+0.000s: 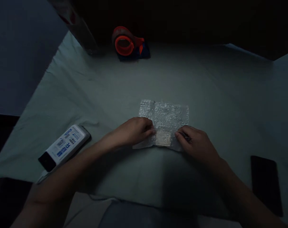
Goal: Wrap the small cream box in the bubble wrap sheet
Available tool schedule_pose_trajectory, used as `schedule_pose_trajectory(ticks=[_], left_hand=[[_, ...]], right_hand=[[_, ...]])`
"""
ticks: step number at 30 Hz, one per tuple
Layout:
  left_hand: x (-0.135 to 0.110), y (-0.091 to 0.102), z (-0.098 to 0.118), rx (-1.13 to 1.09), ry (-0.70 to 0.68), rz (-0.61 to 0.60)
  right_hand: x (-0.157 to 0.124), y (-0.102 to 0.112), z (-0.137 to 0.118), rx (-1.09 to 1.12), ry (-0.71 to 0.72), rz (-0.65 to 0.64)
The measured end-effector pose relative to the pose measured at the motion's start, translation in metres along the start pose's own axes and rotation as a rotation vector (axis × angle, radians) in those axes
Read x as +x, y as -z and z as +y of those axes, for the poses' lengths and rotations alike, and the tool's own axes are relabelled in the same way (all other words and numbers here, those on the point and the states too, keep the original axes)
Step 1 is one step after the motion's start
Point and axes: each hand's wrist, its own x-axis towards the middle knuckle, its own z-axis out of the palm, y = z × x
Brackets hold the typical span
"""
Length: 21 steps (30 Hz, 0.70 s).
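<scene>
A sheet of bubble wrap [166,114] lies spread on the cloth-covered table in front of me. Near its front edge sits a small pale rectangular block [163,138], whose kind I cannot make out. On the left side of the sheet, my left hand [140,129] is closed, fingertips pinching the wrap beside the block. My right hand [193,139] has thumb and curled fingers pinched on the wrap at the right of the block. The sheet's front edge lifts slightly between the two hands.
An orange tape dispenser [124,45] rests at the back on a dark blue item. To the left lies a white device with a printed label [67,144] and a cable. A dark phone-like slab [266,183] is at the right. Dark panels border the green cloth [106,82] behind.
</scene>
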Motion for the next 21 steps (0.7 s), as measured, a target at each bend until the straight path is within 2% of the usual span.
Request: schedule_pose_trajectory(ticks=[6,12,14,18,19,21], left_hand=[[0.0,-0.012,-0.001,0.048,0.017,0.057],[0.003,-0.02,-0.015,-0.181,-0.08,0.01],[0.004,-0.019,-0.016,-0.206,-0.086,0.014],[0.006,-0.018,-0.014,-0.197,-0.087,0.015],[0.006,-0.018,-0.014,-0.194,-0.091,0.015],[0.007,-0.018,-0.013,-0.191,-0.096,0.022]], right_hand=[[-0.001,-0.005,0.0,0.039,-0.079,-0.1],[-0.004,-0.011,0.009,0.039,-0.069,-0.107],[-0.005,-0.011,0.01,0.0,-0.036,-0.04],[-0.012,-0.011,-0.003,-0.189,0.179,0.321],[-0.014,-0.011,-0.008,-0.225,0.266,0.37],[-0.017,-0.014,-0.019,-0.25,0.454,0.366]])
